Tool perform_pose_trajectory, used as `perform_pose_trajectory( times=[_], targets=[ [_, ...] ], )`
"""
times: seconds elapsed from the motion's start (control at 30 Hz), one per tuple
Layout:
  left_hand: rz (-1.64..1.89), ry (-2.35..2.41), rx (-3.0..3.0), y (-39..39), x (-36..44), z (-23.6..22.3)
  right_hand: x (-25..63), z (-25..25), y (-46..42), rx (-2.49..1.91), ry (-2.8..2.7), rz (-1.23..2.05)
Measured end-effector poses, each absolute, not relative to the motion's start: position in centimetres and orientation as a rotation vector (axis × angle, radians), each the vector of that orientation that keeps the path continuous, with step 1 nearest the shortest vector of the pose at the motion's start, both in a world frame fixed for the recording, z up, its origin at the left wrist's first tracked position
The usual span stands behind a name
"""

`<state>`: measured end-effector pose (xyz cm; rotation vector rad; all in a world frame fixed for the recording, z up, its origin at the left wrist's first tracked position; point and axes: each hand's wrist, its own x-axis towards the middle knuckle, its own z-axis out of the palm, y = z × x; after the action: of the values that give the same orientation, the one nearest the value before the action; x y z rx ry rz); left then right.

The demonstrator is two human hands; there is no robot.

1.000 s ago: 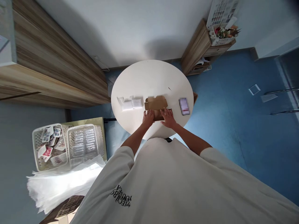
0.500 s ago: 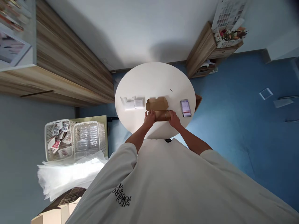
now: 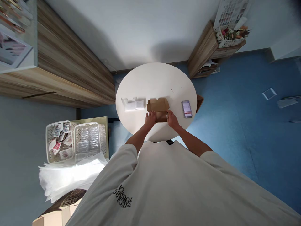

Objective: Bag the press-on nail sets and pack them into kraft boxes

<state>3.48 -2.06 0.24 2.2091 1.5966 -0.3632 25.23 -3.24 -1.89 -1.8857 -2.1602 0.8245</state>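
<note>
A small brown cardboard box point(image 3: 161, 117) lies near the front of the round white table point(image 3: 155, 78), its lid point(image 3: 158, 104) standing open on the far side. My left hand point(image 3: 150, 118) grips the box's left end, fingers bent over the wall. At the opposite end, my right hand point(image 3: 172, 119) is closed on the right side wall and flap. Between the hands the box's inside looks bare. To the left of the box lie a white packet point(image 3: 139, 104) and an unfolded white piece point(image 3: 129, 105). A phone point(image 3: 187, 109) rests to the right, its screen blurred.
Left of the table, a stand holds a white basket of small cards point(image 3: 60, 141) and a basket of clear plastic cases point(image 3: 87, 139). White sheets point(image 3: 70, 174) lie in front of them. A wooden cabinet point(image 3: 77, 56) rises at the left; a small shelf point(image 3: 207, 53) stands at back right.
My right hand has moved slightly left, and the box's right side wall has folded upward with it. My left hand stays at the left end.
</note>
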Motion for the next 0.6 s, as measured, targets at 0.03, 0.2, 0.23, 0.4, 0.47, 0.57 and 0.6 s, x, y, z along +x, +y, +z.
perform_pose_trajectory(
  times=[0.03,0.2,0.23,0.4,0.47,0.57,0.6],
  targets=[
    [-0.362,1.596,2.207,-2.0,3.4,0.2,25.0,-1.7,-3.3,-1.874,-2.135,0.838],
    [-0.34,1.576,2.204,-2.0,3.1,0.1,24.0,-0.7,-3.4,-2.005,-1.925,0.998],
    [-0.332,1.572,2.201,-2.0,3.0,0.2,23.9,-0.5,-3.4,-2.059,-1.9,1.035],
    [-0.304,1.563,2.168,-2.0,2.9,0.3,24.0,0.2,-2.7,-2.376,-1.908,1.134],
    [-0.288,1.557,2.167,-2.1,2.8,0.3,23.8,0.1,-2.2,-2.481,-1.926,1.135],
    [-0.264,1.54,2.182,-2.1,2.5,0.0,23.4,-0.4,-1.6,-2.548,-1.979,1.114],
    [-0.26,1.538,2.183,-2.1,2.4,-0.1,23.4,-0.6,-1.4,-2.557,-1.997,1.106]
  ],
)
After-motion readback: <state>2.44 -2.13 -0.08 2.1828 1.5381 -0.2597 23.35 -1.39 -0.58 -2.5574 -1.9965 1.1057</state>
